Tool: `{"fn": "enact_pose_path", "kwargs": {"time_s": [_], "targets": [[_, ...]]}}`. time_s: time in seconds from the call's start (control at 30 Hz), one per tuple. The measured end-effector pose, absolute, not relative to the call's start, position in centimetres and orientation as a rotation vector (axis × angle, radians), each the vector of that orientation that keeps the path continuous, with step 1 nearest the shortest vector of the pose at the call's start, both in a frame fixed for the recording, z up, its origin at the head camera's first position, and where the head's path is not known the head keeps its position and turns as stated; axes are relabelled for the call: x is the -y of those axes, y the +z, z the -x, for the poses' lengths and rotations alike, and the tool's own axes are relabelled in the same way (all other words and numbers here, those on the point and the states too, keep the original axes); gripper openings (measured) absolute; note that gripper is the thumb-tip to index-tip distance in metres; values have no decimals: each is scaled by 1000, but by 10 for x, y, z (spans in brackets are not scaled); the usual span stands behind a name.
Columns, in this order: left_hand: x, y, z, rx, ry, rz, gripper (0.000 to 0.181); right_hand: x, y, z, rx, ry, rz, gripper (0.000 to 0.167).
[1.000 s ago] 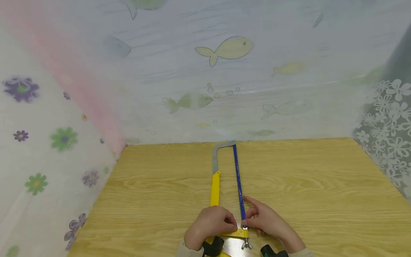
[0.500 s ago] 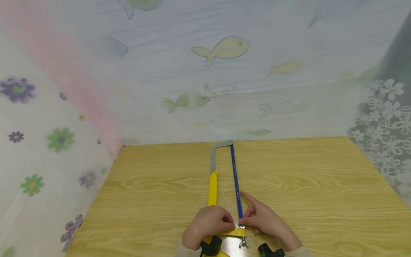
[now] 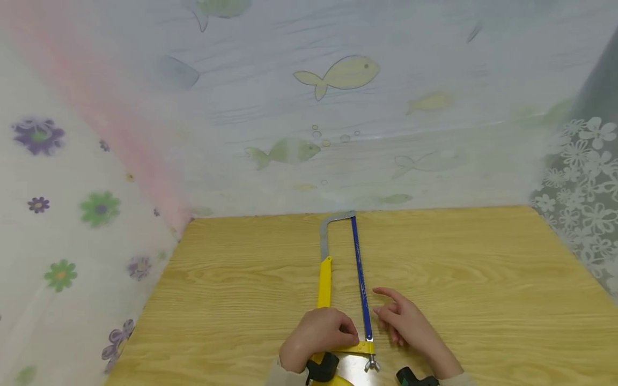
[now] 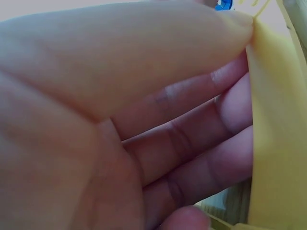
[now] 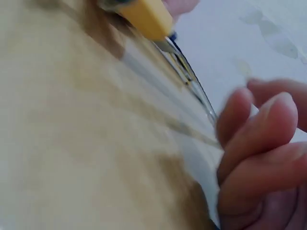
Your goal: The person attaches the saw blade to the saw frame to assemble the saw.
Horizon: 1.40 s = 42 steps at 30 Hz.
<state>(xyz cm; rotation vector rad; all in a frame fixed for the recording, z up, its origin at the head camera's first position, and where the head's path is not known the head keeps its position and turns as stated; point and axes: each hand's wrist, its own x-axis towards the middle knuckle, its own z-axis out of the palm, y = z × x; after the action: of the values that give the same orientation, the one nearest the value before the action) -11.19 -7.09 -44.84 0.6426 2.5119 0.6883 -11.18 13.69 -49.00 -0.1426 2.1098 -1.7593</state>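
Note:
A hacksaw lies on the table in the head view, with a yellow frame, a grey curved end and a blue blade. At its near end sits a silver wing nut. My left hand pinches the yellow crosspiece beside the blade's near end; in the left wrist view its thumb and fingers meet the yellow bar. Just right of the blade is my right hand, touching nothing, its index finger extended and the other fingers loosely bent.
The wood-grain table extends around the saw. Behind it hangs a pale sheet with fish pictures, and a flower-patterned sheet is at the left. White flower patterns show on the right side.
My right hand has let go of the blade's near end and moved a little to the right. My left hand stays on the yellow crosspiece.

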Motion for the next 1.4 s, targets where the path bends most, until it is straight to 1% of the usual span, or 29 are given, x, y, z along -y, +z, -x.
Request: {"fn": "enact_pose_path", "kwargs": {"time_s": [0.07,0.13,0.43,0.73,0.83,1.07,1.4], "targets": [[71,-449,111,-2499,688,-630,8,-140,-489,107,-2089,-1807,105,43],[71,-450,110,-2495,684,-616,8,-142,-489,102,-2055,-1832,96,39],[70,-450,111,-2497,679,-656,7,-145,-487,80,-1965,-1741,199,34],[69,-453,109,-2478,721,-640,7,-143,-486,71,-1950,-1667,222,31],[69,-453,108,-2468,738,-615,7,-142,-486,69,-1931,-1613,281,32],[70,-450,108,-2500,737,-636,7,-139,-487,68,-1961,-1567,365,41],[70,-446,110,-2513,714,-637,7,-138,-485,70,-2107,-1426,357,39]]}}
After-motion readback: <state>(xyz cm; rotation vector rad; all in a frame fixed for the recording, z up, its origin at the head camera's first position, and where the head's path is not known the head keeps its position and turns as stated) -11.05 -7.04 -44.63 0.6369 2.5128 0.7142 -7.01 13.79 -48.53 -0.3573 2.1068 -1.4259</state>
